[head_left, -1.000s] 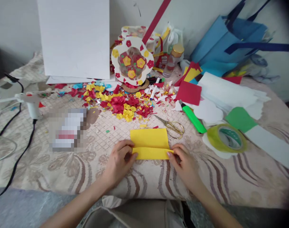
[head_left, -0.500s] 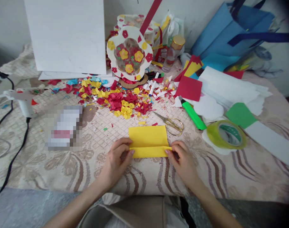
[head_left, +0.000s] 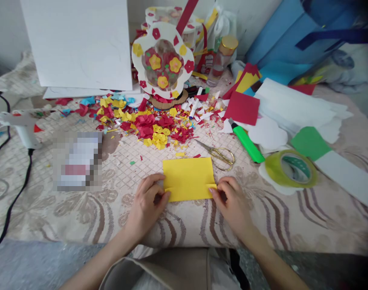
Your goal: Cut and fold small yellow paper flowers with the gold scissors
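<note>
A rectangular sheet of yellow paper point(head_left: 188, 175) lies near the front of the cloth-covered table, its lower part creased or folded across. My left hand point(head_left: 149, 201) pinches its lower left edge between thumb and fingers. At the opposite edge, my right hand point(head_left: 232, 201) pinches the lower right side the same way. Gold-handled scissors point(head_left: 221, 156) rest just beyond the paper's upper right corner, blades pointing away to the left. A green utility knife point(head_left: 246, 141) lies farther right.
Paper scraps and cut flowers point(head_left: 153, 125) are heaped behind the paper, before a flower-decorated lantern point(head_left: 188, 84). To the right are a tape roll point(head_left: 291, 168), red paper point(head_left: 242, 108) and a blue bag point(head_left: 280, 36). Leftward are a glue gun point(head_left: 25, 129) and a blurred-out object point(head_left: 79, 159).
The fold line across the yellow paper's middle has flattened and now shows mainly at the two sides. Both hands keep their pinch. The camera view has shifted slightly.
</note>
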A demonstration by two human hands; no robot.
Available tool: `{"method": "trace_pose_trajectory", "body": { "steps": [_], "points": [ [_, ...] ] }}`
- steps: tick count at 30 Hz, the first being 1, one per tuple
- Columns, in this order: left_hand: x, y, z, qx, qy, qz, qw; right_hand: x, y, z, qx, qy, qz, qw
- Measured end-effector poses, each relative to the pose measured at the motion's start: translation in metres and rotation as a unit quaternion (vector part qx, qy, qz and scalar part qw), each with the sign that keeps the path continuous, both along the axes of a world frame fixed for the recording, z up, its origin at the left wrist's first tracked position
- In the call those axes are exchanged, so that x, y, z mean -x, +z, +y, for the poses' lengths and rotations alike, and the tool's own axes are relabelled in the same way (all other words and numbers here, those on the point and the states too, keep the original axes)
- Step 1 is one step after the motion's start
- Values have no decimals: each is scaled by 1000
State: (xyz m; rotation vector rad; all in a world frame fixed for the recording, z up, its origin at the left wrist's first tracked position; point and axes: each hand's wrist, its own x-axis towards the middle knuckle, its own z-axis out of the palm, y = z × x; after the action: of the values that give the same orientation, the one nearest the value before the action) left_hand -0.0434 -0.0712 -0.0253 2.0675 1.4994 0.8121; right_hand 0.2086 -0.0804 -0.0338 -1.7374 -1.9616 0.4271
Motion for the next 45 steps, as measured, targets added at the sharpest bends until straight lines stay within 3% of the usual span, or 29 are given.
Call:
{"method": "trace_pose_trajectory", "body": {
  "steps": [45],
  "points": [
    [-2, -5, 1, -5, 33, 19, 999, -2, -2, -1, 5, 13, -16, 1000]
  ]
}}
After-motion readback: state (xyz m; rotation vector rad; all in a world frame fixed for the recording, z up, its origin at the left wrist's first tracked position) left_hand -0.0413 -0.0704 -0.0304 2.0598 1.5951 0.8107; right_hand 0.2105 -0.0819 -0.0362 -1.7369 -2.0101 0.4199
